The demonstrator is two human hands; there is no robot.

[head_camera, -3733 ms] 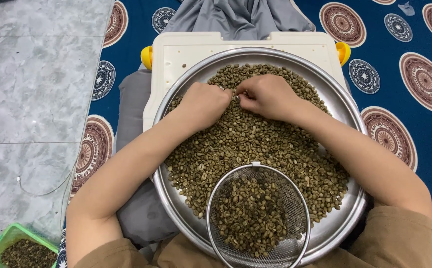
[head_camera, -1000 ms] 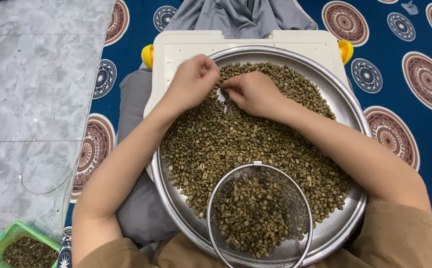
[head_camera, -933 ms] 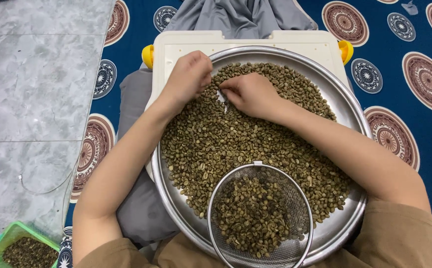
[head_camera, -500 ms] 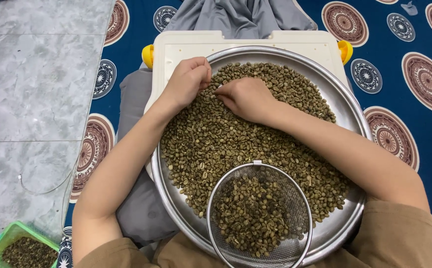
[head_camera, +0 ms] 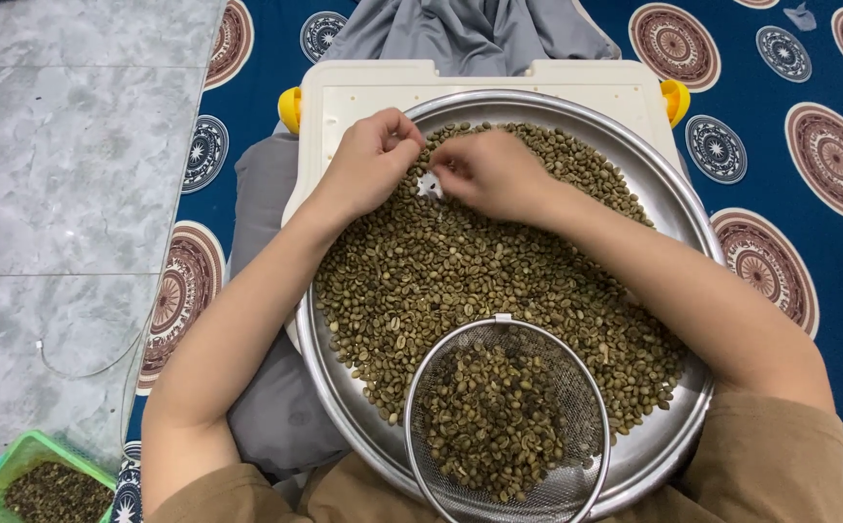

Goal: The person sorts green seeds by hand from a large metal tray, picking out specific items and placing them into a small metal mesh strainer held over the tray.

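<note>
Green beans point(head_camera: 499, 281) lie in a thick heap inside a big round metal tray point(head_camera: 678, 218). The heap fills most of the tray, from about 12 o'clock down to 6 o'clock. The beans are small, oval and dull green.

The left hand point(head_camera: 368, 165) rests at about 11 o'clock on the tray, right at the edge of the heap. Its fingers are curled in and pressed close together, with the tips touching the beans. Whether a bean sits between the tips cannot be told. The right hand point(head_camera: 489, 174) lies just beside it, nearer 12 o'clock, on top of the beans. Its fingers are also bent and bunched, with the tips pointing at the left hand. The two hands almost touch. Between them is a small bare spot point(head_camera: 429, 184) where the shiny tray shows through.

A round wire sieve point(head_camera: 576, 387) sits at 6 o'clock, on the near part of the tray. It holds its own small pile of beans.

The tray rests on a cream plastic board point(head_camera: 363, 92) with yellow knobs point(head_camera: 290, 107) at its far corners. Grey cloth point(head_camera: 266, 194) lies under it, on a blue mat point(head_camera: 780, 87) with round brown patterns. At 8 o'clock, on the grey stone floor point(head_camera: 73, 145), stands a green basket point(head_camera: 15, 465) with darker bits inside.
</note>
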